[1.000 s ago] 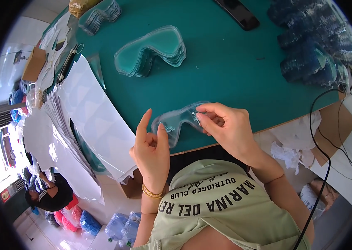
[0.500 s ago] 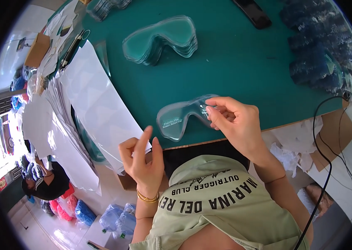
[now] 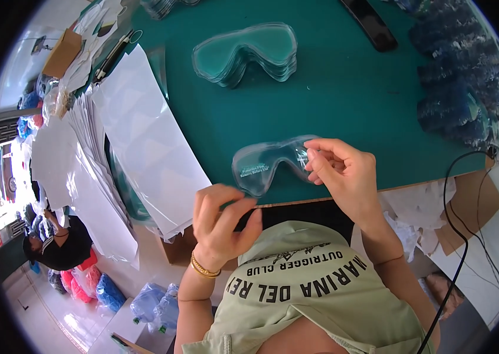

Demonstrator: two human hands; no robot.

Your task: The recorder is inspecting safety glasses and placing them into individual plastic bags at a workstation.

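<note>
A clear goggle lens point(image 3: 253, 160) with small white print lies near the front edge of the green table, or just above it. My right hand point(image 3: 349, 176) pinches its right end between thumb and forefinger, hiding that end. My left hand point(image 3: 223, 223) is beside the lens's lower left end, fingers loosely curved and apart, with nothing in it. Farther back on the table sits a stack of similar clear lenses point(image 3: 209, 58). Close to my left hand is a sheaf of white sheets point(image 3: 149, 138).
At the table's far right are rows of stacked dark bluish lenses point(image 3: 468, 71). A black phone point(image 3: 373, 26) lies at the back, and a pen point(image 3: 111, 58) at the back left. A black cable point(image 3: 461, 224) hangs on the right. Another person point(image 3: 63, 242) in black is at the far left.
My left hand has moved right toward the lens, its forefinger now less extended. The right hand keeps its pinch on the lens. The whole view has shifted slightly.
</note>
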